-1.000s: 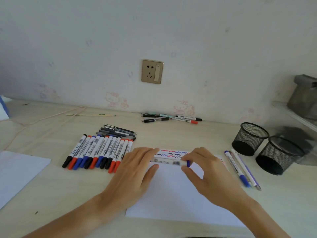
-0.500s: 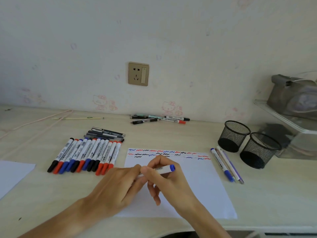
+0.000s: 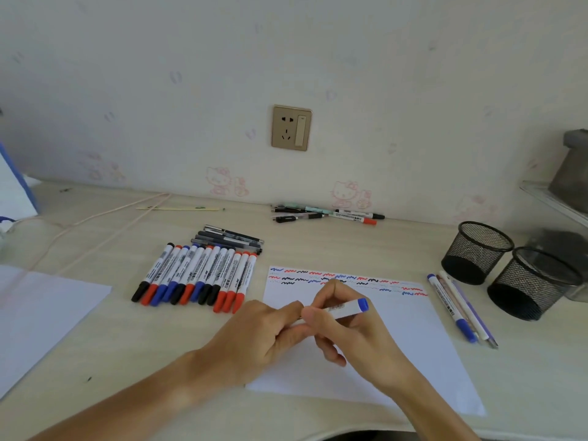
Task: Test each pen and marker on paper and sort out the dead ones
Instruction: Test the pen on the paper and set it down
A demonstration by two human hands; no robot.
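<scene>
Pale wooden desk (image 3: 318, 240) against a wall: both my hands meet over the scribbled test paper (image 3: 397, 338). My right hand (image 3: 353, 332) pinches a blue-ended marker (image 3: 348, 308); my left hand (image 3: 257, 338) seemingly grips its hidden near end. Sorted markers (image 3: 194, 275) lie left.

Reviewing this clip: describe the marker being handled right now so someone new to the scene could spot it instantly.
Start at the white sheet of paper with coloured squiggles along its far edge, in the middle of the desk. Above it both hands meet, the left hand and the right hand gripping one white marker. It is the only marker off the desk, its blue end pointing right.
</scene>
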